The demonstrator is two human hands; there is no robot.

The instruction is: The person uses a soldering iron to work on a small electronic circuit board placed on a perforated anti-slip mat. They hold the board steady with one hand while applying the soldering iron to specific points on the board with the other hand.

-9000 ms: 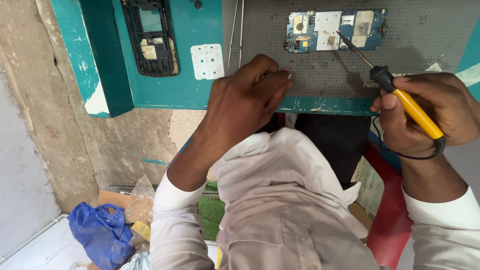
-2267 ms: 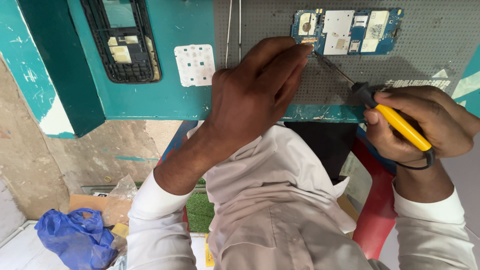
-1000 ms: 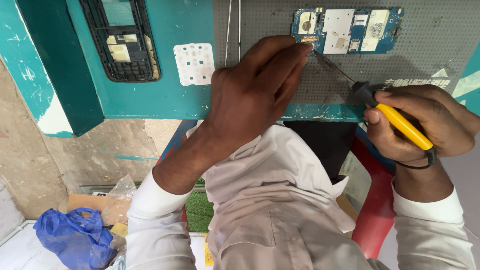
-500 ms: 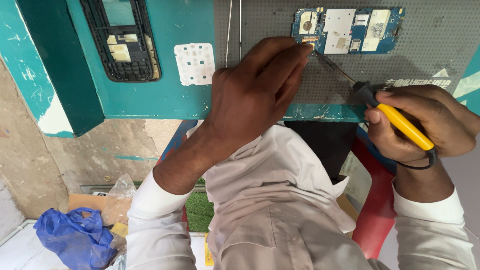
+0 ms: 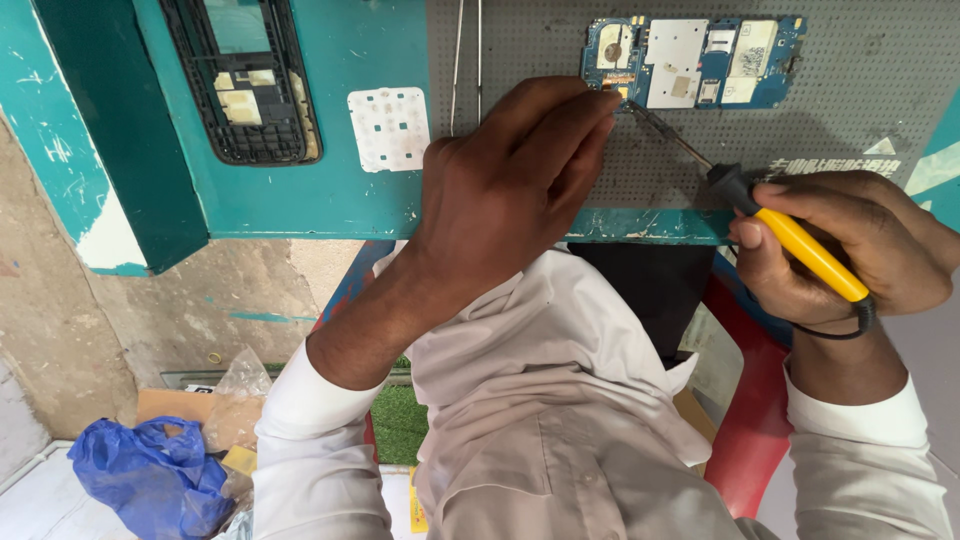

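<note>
A blue phone circuit board [image 5: 692,62] lies on a grey perforated mat [image 5: 860,110] on the teal table. My right hand [image 5: 850,250] grips a yellow-handled soldering iron [image 5: 790,235]; its metal tip reaches the board's lower left corner. My left hand [image 5: 505,190] rests on the mat with its fingertips pinched together at that same corner, beside the iron's tip. Whether the fingers hold something small there is hidden.
A black phone frame [image 5: 245,80] and a white keypad sheet [image 5: 390,128] lie on the teal table [image 5: 300,200] to the left. Metal tweezers [image 5: 467,50] lie on the mat. A blue plastic bag [image 5: 150,475] sits on the floor below left; a red stool [image 5: 750,440] is under me.
Compared with nine seconds ago, my left hand has moved up to the board's corner and the iron's tip has come to the same spot. Over the last second nothing visibly moved.
</note>
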